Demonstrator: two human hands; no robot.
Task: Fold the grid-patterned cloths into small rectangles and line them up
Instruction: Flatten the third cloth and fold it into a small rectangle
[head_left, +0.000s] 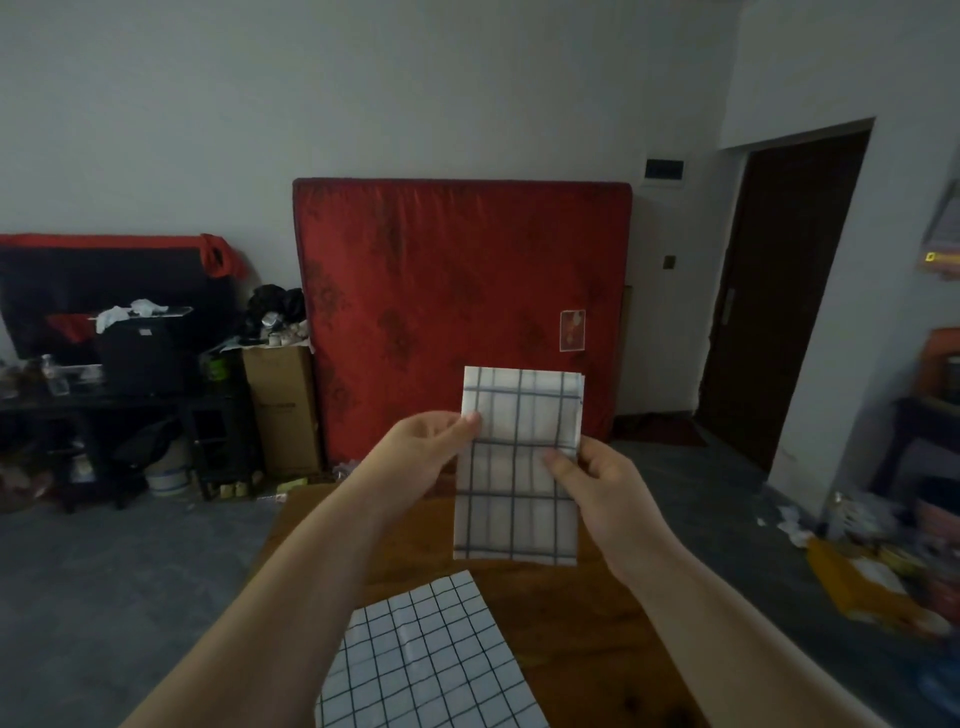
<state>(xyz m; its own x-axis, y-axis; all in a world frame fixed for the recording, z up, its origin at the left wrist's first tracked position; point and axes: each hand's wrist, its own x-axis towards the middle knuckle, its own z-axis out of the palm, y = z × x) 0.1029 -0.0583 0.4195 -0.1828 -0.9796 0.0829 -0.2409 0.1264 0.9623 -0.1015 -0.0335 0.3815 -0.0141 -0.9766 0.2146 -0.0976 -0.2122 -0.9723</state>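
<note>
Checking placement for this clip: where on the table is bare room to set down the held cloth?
Bare table wood shows right of the flat grid cloth, and beyond its far edge, under the held cloth. The near left is crowded by that flat cloth and the left forearm.

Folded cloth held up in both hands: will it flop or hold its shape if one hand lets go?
Folded cloth probably flops: thin fabric, pinched at both side edges by left hand and right hand. Likely light, since fingertip pinches alone carry it.
</note>
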